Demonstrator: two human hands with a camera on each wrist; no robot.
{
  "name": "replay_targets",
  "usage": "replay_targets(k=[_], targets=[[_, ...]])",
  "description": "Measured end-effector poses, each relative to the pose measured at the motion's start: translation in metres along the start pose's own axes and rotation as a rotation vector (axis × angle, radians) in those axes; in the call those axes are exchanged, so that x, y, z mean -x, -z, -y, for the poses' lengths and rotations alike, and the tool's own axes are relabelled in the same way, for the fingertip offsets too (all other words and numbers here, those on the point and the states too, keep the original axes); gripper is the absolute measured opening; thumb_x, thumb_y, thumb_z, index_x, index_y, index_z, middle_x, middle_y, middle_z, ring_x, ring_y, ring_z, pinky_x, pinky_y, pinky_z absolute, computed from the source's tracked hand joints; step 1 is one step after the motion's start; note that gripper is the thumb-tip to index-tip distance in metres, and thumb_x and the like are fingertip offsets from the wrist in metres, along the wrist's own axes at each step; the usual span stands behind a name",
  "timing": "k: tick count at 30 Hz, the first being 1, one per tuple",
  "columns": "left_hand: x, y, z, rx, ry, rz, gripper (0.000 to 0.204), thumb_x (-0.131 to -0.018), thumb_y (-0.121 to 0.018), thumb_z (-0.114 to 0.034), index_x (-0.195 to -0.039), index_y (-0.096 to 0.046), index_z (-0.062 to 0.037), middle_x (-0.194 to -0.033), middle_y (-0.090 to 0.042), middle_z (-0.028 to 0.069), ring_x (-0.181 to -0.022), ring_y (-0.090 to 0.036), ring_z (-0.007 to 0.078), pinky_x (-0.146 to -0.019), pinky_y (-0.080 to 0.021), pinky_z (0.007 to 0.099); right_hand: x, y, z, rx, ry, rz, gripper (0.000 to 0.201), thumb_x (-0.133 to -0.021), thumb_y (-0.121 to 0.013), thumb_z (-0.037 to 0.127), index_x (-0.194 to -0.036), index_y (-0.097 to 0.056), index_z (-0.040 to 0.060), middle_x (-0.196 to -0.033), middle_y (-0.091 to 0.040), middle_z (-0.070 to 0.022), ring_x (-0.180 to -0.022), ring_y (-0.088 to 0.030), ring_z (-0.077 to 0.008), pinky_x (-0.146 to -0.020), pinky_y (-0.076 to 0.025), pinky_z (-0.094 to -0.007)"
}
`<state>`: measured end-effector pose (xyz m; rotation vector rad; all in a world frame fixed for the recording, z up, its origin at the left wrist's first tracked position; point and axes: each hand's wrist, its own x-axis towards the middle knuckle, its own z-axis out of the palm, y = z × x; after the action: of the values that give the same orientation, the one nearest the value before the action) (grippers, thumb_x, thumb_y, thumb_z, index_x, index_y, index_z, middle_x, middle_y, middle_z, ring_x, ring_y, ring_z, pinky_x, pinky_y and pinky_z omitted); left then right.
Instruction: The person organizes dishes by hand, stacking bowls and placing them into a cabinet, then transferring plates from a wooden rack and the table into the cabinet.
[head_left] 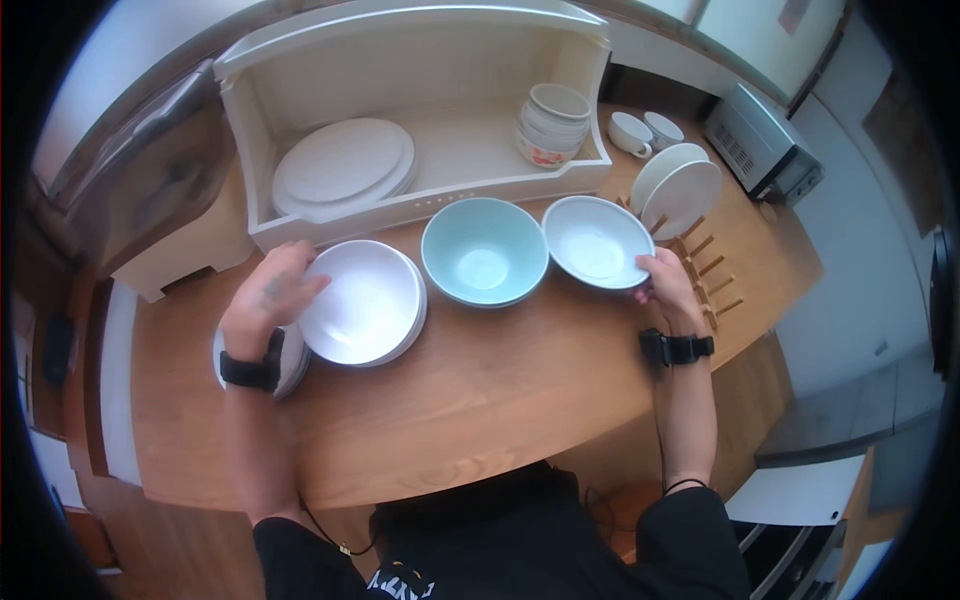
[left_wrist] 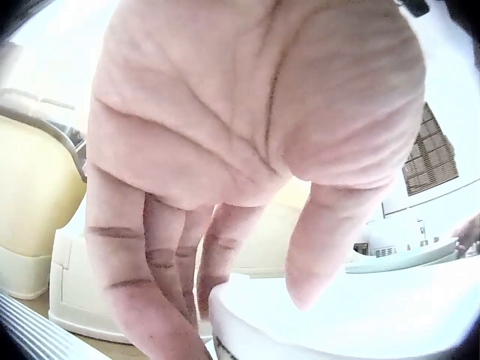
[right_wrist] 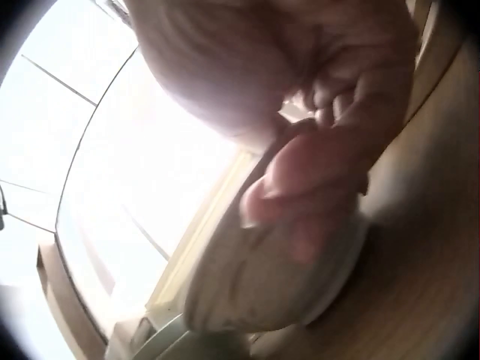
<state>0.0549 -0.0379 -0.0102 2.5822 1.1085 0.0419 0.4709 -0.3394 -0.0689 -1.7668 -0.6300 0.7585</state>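
My left hand is at the left rim of a stack of white bowls on the wooden table. In the left wrist view its fingers point down outside the rim, while the thumb hangs over the inside with a wide gap between. My right hand grips a shallow white bowl by its right edge, thumb on the rim and fingers beneath. That bowl is tilted in the right wrist view. Between the hands stand nested light-green bowls, close beside the held bowl.
Behind, a cream dish cabinet holds white plates and stacked small bowls. To the right stand a wooden rack with upright plates, two cups and a grey oven. Small plates lie under my left wrist.
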Motion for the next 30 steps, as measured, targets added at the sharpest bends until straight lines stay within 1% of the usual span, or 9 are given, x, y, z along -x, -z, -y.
replay_targets(k=[4,6,8,10,14,18,20,27,30], targets=[[0.008,-0.002,-0.007,-0.036,-0.102,-0.137,0.027,-0.086,-0.067,-0.019,-0.105,-0.057,-0.0019,-0.106,-0.06,0.0174,-0.103,-0.057,0.0363,-0.088,-0.047,0.0426,0.015,0.0,0.022,-0.149,0.118,-0.028,0.021,-0.093,-0.051,0.016,-0.102,-0.06,-0.0009,-0.072,-0.066,-0.0083,-0.049,-0.058,-0.0109,-0.044,-0.048,-0.0227],[0.011,-0.004,-0.017,-0.077,-0.149,-0.242,0.028,-0.085,-0.067,-0.018,-0.105,-0.056,-0.0016,-0.104,-0.059,0.0176,-0.101,-0.058,0.0365,-0.086,-0.048,0.0437,0.014,-0.011,0.047,-0.174,0.154,-0.001,0.022,-0.094,-0.057,0.022,-0.1,-0.06,0.0015,-0.071,-0.064,-0.0066,-0.05,-0.057,-0.0108,-0.043,-0.045,-0.0215],[0.014,-0.007,-0.026,-0.083,-0.204,-0.263,0.028,-0.086,-0.068,-0.017,-0.105,-0.056,-0.0012,-0.106,-0.059,0.0175,-0.102,-0.058,0.0367,-0.086,-0.048,0.0433,-0.007,-0.019,0.069,-0.159,0.194,0.174,0.025,-0.095,-0.055,0.022,-0.106,-0.06,-0.0008,-0.08,-0.068,-0.0109,-0.063,-0.065,-0.0132,-0.055,-0.053,-0.024],[0.015,-0.011,-0.038,-0.09,-0.256,-0.288,0.028,-0.086,-0.068,-0.016,-0.106,-0.056,-0.0008,-0.107,-0.058,0.0174,-0.103,-0.058,0.0368,-0.087,-0.048,0.0428,-0.031,-0.051,0.093,-0.165,0.178,0.199,0.029,-0.097,-0.056,0.023,-0.109,-0.059,-0.0025,-0.087,-0.069,-0.0129,-0.073,-0.068,-0.0162,-0.062,-0.057,-0.0269],[0.016,-0.027,-0.064,-0.037,-0.424,-0.181,0.034,-0.086,-0.069,-0.016,-0.112,-0.055,0.0002,-0.114,-0.058,0.019,-0.105,-0.058,0.0383,-0.09,-0.049,0.0426,-0.107,-0.113,0.114,-0.152,0.078,0.298,0.03,-0.098,-0.052,0.017,-0.115,-0.055,-0.0076,-0.101,-0.069,-0.0194,-0.088,-0.071,-0.0238,-0.073,-0.061,-0.0324],[0.021,-0.039,-0.078,-0.048,-0.462,-0.095,0.034,-0.088,-0.067,-0.018,-0.112,-0.053,0.0009,-0.114,-0.058,0.0201,-0.1,-0.061,0.039,-0.086,-0.051,0.0443,-0.153,-0.157,0.12,-0.15,-0.038,0.333,0.03,-0.099,-0.046,0.011,-0.122,-0.049,-0.0089,-0.106,-0.066,-0.0218,-0.092,-0.071,-0.0273,-0.075,-0.062,-0.0349],[0.021,-0.039,-0.079,-0.064,-0.463,-0.096,0.033,-0.088,-0.067,-0.018,-0.111,-0.053,0.0012,-0.112,-0.058,0.0201,-0.098,-0.061,0.0385,-0.084,-0.052,0.0442,-0.164,-0.172,0.121,-0.141,-0.128,0.233,0.032,-0.099,-0.039,0.006,-0.127,-0.043,-0.0091,-0.112,-0.064,-0.0238,-0.094,-0.071,-0.029,-0.078,-0.063,-0.0366],[0.023,-0.036,-0.08,-0.086,-0.484,-0.12,0.032,-0.088,-0.066,-0.02,-0.106,-0.052,0.0032,-0.105,-0.058,0.0193,-0.09,-0.063,0.0374,-0.076,-0.054,0.0429,-0.188,-0.17,0.11,-0.135,-0.226,0.266,0.029,-0.099,-0.043,0.008,-0.124,-0.044,-0.0078,-0.114,-0.064,-0.024,-0.096,-0.07,-0.0278,-0.078,-0.062,-0.0343],[0.025,-0.034,-0.083,-0.086,-0.461,-0.11,0.032,-0.089,-0.066,-0.02,-0.105,-0.052,0.0036,-0.104,-0.058,0.0194,-0.089,-0.063,0.0378,-0.076,-0.054,0.0432,-0.199,-0.162,0.106,-0.07,-0.288,0.282,0.03,-0.099,-0.039,0.004,-0.126,-0.043,-0.0085,-0.106,-0.069,-0.0205,-0.082,-0.071,-0.0216,-0.066,-0.064,-0.0307]])
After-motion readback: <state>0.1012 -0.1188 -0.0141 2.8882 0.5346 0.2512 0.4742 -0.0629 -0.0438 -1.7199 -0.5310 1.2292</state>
